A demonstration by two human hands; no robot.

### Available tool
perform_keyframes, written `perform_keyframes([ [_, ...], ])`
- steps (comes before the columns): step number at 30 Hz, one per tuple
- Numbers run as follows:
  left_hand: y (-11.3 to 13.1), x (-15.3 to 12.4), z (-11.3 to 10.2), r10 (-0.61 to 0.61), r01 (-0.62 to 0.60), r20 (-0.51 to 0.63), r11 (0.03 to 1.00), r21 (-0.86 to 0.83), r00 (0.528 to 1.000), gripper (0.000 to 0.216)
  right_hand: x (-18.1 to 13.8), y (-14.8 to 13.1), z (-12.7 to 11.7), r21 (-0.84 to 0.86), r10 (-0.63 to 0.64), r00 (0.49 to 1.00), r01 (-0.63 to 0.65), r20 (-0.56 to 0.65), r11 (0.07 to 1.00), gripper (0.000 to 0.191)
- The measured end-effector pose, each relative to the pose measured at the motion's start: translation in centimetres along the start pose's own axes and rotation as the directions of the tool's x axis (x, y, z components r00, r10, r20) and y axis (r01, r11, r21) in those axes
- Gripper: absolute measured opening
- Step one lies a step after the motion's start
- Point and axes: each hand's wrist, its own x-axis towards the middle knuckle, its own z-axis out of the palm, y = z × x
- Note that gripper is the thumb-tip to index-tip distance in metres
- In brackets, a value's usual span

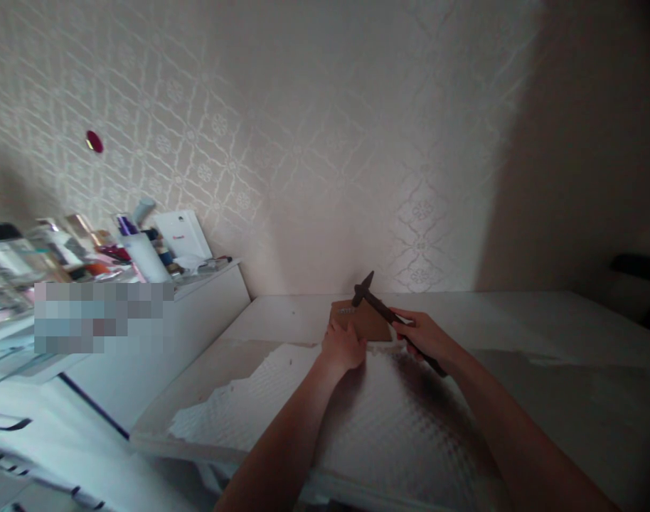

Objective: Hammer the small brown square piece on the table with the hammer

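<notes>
A small brown board (pixel 368 323) lies on a white quilted cloth (pixel 357 412) spread over a white table (pixel 517 320). My left hand (pixel 342 346) is closed on the board's near left edge, pressing it down. In my right hand (pixel 427 337), gripped by its dark handle, is a small hammer (pixel 379 307). Its head (pixel 363 286) hangs just above the board's far edge. A row of small pale marks, too small to name, shows on the board's top left.
A white dresser (pixel 159 334) stands at the left, crowded with bottles and a white box (pixel 182 235). Patterned wallpaper (pixel 304 142) rises behind the table. A dark object (pixel 637 274) sits at the far right.
</notes>
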Motion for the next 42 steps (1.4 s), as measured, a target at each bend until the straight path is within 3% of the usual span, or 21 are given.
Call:
perform_keyframes([
  [42, 0.18, -0.16, -0.07, -0.011, 0.011, -0.006, 1.000, 0.019, 1.000, 0.062, -0.03, -0.01, 0.01, 0.013, 0.008, 1.000, -0.008, 0.000, 1.000, 0.048],
])
